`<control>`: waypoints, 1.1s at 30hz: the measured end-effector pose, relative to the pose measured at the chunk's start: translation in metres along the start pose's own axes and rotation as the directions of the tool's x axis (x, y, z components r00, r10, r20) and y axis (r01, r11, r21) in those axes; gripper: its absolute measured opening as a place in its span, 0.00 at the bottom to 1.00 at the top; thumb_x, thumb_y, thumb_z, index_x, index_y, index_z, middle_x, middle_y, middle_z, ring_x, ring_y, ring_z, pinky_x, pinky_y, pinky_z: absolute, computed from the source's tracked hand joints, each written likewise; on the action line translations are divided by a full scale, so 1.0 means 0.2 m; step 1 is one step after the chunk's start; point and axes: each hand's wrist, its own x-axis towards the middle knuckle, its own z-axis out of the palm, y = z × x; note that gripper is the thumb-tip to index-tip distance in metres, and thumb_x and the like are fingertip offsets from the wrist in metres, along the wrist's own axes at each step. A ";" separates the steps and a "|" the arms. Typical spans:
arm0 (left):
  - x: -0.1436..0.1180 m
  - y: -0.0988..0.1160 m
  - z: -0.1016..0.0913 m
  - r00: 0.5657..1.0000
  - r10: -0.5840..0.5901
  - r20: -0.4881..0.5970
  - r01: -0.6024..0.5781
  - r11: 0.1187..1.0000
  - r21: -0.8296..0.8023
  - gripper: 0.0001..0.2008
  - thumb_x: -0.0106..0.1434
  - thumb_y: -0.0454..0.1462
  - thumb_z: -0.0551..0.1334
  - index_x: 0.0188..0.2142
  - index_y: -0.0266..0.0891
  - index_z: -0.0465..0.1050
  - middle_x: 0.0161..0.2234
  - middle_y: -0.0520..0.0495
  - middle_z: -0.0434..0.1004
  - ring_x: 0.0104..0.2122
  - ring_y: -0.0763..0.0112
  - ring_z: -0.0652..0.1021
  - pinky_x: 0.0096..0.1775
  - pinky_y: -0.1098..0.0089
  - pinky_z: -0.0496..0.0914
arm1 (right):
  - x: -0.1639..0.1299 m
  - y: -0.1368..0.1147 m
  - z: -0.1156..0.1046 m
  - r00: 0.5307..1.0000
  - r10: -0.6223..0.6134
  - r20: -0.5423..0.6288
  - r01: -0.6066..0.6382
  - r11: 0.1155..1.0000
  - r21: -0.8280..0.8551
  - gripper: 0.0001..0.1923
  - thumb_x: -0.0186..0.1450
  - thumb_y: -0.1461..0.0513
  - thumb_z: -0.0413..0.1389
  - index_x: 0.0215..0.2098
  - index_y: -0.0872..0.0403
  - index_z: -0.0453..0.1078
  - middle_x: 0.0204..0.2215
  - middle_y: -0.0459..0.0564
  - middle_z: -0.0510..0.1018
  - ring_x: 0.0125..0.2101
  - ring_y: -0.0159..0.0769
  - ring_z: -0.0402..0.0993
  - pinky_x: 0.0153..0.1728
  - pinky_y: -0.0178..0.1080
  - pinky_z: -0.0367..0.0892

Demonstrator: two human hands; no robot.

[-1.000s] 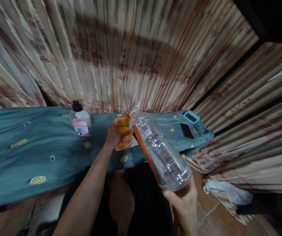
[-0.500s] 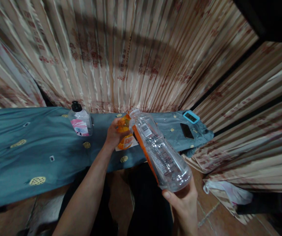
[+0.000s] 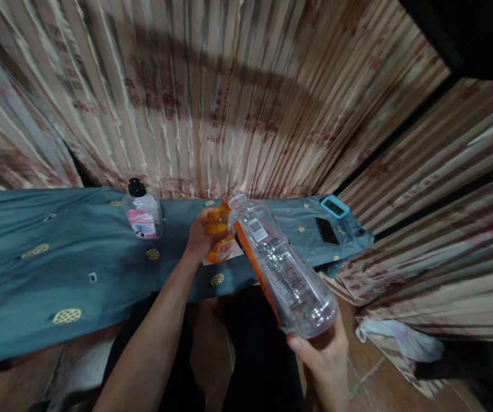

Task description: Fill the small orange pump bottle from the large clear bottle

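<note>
left grip: left hand [image 3: 201,240] wrapped around the small orange bottle [image 3: 219,234], which stands on a white card on the worktop [image 3: 35,274].
right grip: right hand [image 3: 326,357] clenched around the base of the clear plastic bottle [image 3: 283,266], held tilted with its base low in the grip and its open neck up and away.
clear bottle: looks empty, orange label strip down one side, barcode near the neck. the neck sits just beside the top of the orange bottle; can't tell if they touch.
left of left grip: clear bottle with black cap and pink label [image 3: 142,210], upright, near but apart.
right of both grips: dark phone [image 3: 327,230] lying flat, blue-framed device [image 3: 334,206] just beyond it, both well apart from the bottles.
cover: blue cloth with gold dots over the worktop.
behind: striped curtain [image 3: 229,97] close behind everything.
below right grip: white bag [image 3: 401,340] on the floor.
</note>
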 end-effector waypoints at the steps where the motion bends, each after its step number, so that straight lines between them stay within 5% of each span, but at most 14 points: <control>1: 0.00 0.00 0.00 1.000 0.000 0.001 0.000 1.000 -0.002 0.30 0.40 0.42 0.76 0.44 0.42 0.74 0.44 0.48 0.83 0.46 0.57 0.81 0.54 0.58 0.73 | 0.00 0.00 0.00 1.000 -0.003 -0.001 0.003 1.000 -0.006 0.51 0.44 0.57 0.78 0.63 0.58 0.68 0.54 0.62 0.85 0.50 0.53 0.85 0.47 0.41 0.78; 20: -0.02 -0.01 0.00 0.999 -0.020 -0.028 0.018 0.999 -0.044 0.29 0.39 0.40 0.77 0.43 0.41 0.75 0.43 0.48 0.84 0.46 0.57 0.82 0.51 0.59 0.76 | 0.01 0.03 -0.05 0.998 0.055 0.034 -0.056 0.998 0.019 0.50 0.46 0.56 0.78 0.65 0.53 0.68 0.60 0.61 0.80 0.57 0.55 0.80 0.54 0.45 0.76; 33: -0.03 -0.01 0.02 0.997 -0.071 -0.032 0.066 0.987 -0.144 0.30 0.37 0.39 0.79 0.42 0.42 0.74 0.41 0.50 0.82 0.43 0.58 0.82 0.52 0.56 0.76 | 0.02 0.04 -0.07 0.999 0.053 0.004 -0.053 0.999 -0.007 0.51 0.45 0.52 0.78 0.64 0.55 0.70 0.56 0.61 0.83 0.52 0.56 0.82 0.49 0.46 0.76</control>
